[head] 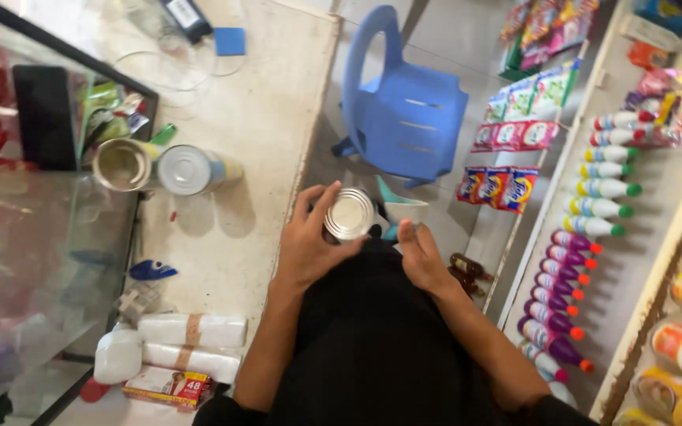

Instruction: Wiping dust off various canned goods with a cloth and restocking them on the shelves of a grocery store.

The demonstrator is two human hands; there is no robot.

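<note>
You get bright, even daylight. The tin can [349, 214] in your left hand [309, 244] throws glare off its metal end. Soft shadows trail the cans left of your grip; the far corners smear with blur and distortion.

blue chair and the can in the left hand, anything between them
In the head view, only bare grey floor lies between the blue plastic chair and the silver can that the left hand holds; the right hand is beside it.
</note>
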